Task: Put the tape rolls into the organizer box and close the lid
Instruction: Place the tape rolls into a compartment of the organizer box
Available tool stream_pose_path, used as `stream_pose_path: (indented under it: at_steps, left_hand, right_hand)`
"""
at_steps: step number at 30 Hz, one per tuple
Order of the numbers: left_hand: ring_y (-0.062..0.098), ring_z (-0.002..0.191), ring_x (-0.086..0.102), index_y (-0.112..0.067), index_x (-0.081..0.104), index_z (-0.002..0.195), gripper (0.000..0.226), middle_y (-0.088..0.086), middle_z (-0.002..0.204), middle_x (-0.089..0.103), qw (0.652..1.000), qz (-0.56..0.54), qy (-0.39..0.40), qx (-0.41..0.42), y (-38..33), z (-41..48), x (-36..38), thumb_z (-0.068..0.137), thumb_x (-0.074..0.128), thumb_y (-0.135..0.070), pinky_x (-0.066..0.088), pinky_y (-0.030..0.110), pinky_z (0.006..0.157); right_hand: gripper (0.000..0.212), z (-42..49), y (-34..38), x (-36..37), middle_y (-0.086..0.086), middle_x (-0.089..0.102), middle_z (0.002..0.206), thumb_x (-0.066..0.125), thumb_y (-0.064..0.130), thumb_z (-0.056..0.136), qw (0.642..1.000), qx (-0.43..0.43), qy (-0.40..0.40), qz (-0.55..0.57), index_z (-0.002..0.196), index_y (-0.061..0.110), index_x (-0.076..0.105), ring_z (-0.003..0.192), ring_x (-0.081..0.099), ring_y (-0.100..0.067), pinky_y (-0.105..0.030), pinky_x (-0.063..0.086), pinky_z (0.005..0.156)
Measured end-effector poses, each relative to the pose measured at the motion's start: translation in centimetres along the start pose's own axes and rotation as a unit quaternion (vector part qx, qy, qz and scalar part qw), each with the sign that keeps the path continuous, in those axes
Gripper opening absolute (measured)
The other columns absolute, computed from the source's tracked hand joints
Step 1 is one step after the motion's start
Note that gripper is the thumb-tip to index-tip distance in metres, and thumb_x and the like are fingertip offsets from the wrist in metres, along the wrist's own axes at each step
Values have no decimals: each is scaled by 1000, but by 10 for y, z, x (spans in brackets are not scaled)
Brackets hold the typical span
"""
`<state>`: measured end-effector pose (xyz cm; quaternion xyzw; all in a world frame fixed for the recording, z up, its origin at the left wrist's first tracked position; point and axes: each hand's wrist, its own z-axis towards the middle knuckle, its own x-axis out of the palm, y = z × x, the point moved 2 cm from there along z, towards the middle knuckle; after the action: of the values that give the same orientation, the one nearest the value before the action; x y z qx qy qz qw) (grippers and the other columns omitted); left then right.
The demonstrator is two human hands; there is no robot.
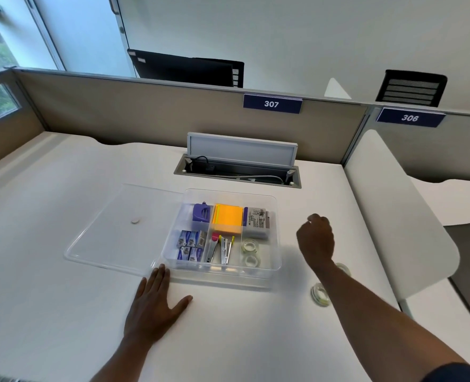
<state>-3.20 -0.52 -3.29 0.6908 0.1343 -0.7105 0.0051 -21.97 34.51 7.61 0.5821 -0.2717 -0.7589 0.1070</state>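
A clear organizer box (276, 230) stands open in the middle of the white desk, its clear lid (109, 230) lying flat to its left. Two clear tape rolls (249, 246) (251, 261) lie in the box's front right compartment. Two more tape rolls rest on the desk to the right of the box, one (320, 294) beside my forearm and one (344, 268) partly hidden behind my wrist. My right hand (315, 239) hovers right of the box, fingers curled, and whether it holds anything is hidden. My left hand (152, 307) lies flat on the desk, fingertips at the box's front left corner.
Other compartments hold a purple item (202, 213), yellow-orange sticky notes (228, 219), staple boxes (191, 245) and staplers (221, 249). An open cable hatch (238, 166) sits behind the box. A white divider panel (393, 210) stands to the right; beige partitions run along the back.
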Motion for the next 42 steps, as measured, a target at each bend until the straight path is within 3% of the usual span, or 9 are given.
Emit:
stream_pose_path:
  at_steps: [6,9,16,20,23,25,28,36,42]
  left_hand:
    - [9,145,8,-11,13,149,102,1,158,14,1000,-7,-3,0,0,-1,0,76,23,-82,9,35,120]
    - [9,145,9,-10,15,148,103,1,158,16,1000,-8,-5,3,-1,0,-1,76,22,-82,9,35,119]
    - [8,145,7,-11,12,149,103,1,158,15,1000,-7,-4,2,0,-2,-2,76,22,-83,8,35,119]
    - [9,145,8,-10,13,148,103,1,157,16,1000,-14,-3,3,-2,0,-1,76,23,-82,10,36,119]
    - [8,144,9,-9,16,148,103,1,157,17,1000,-15,-5,4,-3,-1,-2,76,22,-82,11,36,119]
    - [9,145,9,-10,17,148,103,1,157,17,1000,-15,-6,4,-3,-1,-2,76,22,-82,11,36,119]
    - [9,145,7,-10,14,148,102,2,158,16,1000,-11,-5,4,-4,-1,-3,76,20,-82,9,35,119]
    - [11,145,9,-10,14,148,102,2,158,15,1000,-4,-6,-1,-2,-1,-4,76,19,-82,9,34,119]
    - [11,145,10,-10,15,148,102,2,157,17,1000,-8,-1,-3,-1,-1,-2,77,22,-82,12,36,119]
  right_hand:
    - [33,-12,-72,4,-28,47,124,53,14,80,970,168,64,-164,108,-3,52,115,47,-46,-51,44,96]
    - [35,-21,-89,4,-24,47,126,54,22,80,954,226,115,-162,110,3,53,114,47,-45,-49,44,94]
    - [28,-16,-59,-2,-24,55,117,50,8,84,981,135,107,-94,110,-1,55,110,53,-43,-41,48,90]
    - [30,-4,-6,-4,-17,62,117,50,11,86,994,-31,101,-39,113,4,62,107,57,-33,-32,43,91]
    - [31,-6,29,-4,-21,64,105,58,12,82,992,-83,94,18,111,7,67,99,61,-35,-31,47,82]
    - [31,-10,45,0,-22,65,101,61,13,80,984,-123,124,27,110,6,67,96,62,-35,-30,47,78]
    - [36,-21,58,11,-21,63,111,64,16,79,962,-190,196,24,114,8,66,102,60,-33,-33,49,86]
    - [37,-32,61,28,-14,59,124,62,11,81,951,-192,242,31,118,11,64,117,56,-28,-37,48,100]
    - [31,-23,47,11,-17,58,114,52,8,84,991,-116,61,-4,112,7,63,104,57,-36,-41,52,80]
